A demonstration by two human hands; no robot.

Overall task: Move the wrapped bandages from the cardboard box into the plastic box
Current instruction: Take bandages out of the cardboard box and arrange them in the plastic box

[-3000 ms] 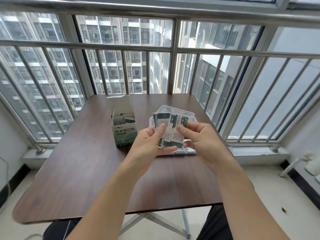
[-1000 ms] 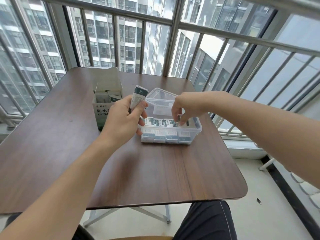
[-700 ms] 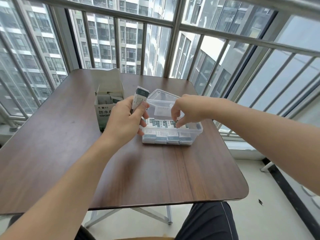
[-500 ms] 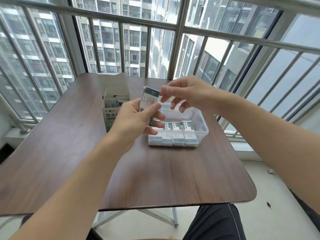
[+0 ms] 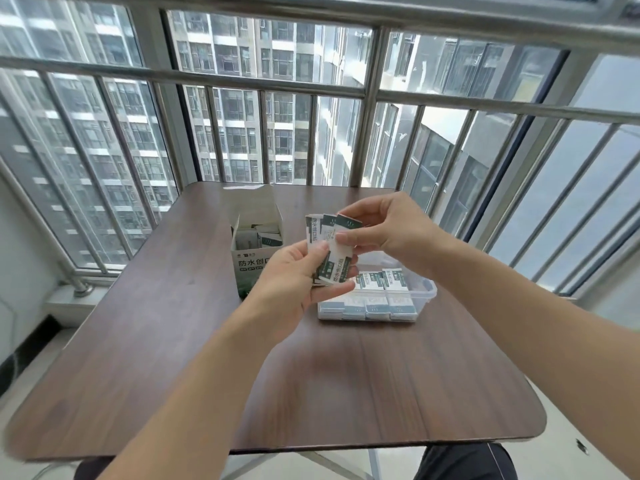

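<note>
Head cam, left to right around the plastic box [image 5: 424, 295]: cardboard box [image 5: 254, 252] sits open just left of it on the desk [image 5: 166, 341], some packets still inside. Left hand [image 5: 294, 282] grips a fanned stack of wrapped bandages [image 5: 332, 247] above the plastic box's left end. Right hand [image 5: 384, 228] pinches the stack's top packet. More bandages line the plastic box.

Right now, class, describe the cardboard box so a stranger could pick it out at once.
On the brown wooden table by the barred window, look left of the clear plastic box. The cardboard box stands upright, flaps open, green-and-white with Chinese print, opaque unlike its see-through neighbour.
</note>
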